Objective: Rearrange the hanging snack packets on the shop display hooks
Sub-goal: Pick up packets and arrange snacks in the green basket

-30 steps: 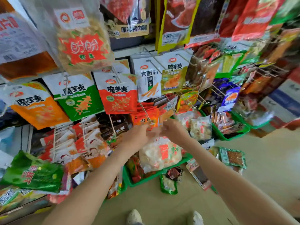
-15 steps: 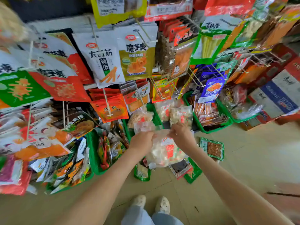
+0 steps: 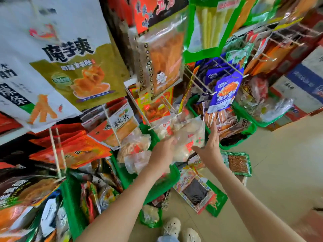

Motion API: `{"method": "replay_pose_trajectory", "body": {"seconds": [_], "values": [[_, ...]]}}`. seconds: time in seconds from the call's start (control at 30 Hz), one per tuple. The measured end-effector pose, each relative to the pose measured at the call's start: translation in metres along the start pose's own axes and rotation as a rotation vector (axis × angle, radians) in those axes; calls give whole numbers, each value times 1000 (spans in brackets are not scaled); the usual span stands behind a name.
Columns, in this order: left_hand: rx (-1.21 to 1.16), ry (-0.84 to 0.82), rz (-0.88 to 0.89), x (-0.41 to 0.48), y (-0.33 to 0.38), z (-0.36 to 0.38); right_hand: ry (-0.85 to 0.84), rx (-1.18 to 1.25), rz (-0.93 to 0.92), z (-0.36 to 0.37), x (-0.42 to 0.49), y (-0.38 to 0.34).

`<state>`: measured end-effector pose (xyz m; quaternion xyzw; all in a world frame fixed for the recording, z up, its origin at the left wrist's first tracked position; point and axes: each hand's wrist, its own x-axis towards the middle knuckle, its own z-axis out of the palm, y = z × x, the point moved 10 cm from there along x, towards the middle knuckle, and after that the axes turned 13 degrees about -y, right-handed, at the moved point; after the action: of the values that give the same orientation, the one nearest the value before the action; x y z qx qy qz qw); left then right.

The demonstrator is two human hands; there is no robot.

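Left grip [image 3: 164, 151] clutching clear packet [image 3: 187, 135], right grip [image 3: 209, 145] straight-fingered beside it

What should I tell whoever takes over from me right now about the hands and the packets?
Left hand: grips the clear packet of white snacks at its lower left.
Right hand: open, fingers straight, beside the packet's right edge.
Packet top sits near the tip of a white hook; blur hides whether it is threaded.
Left to do: probably seat it on the hook. Loose packets lie on the floor.
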<state>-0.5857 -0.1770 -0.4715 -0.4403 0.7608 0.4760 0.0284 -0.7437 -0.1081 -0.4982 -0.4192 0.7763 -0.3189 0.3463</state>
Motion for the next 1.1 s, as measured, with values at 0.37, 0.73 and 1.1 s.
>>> {"method": "replay_pose_trajectory", "body": {"seconds": [0.37,0.73,1.1], "values": [[140,-76,-99,191,-114,105,-149,176,212,85,158,232],[675,22,-218,255,-212,148,-174,14,71,198,209,299],[716,54,-232,203,-157,130,-162,-72,187,148,148,225]]}}
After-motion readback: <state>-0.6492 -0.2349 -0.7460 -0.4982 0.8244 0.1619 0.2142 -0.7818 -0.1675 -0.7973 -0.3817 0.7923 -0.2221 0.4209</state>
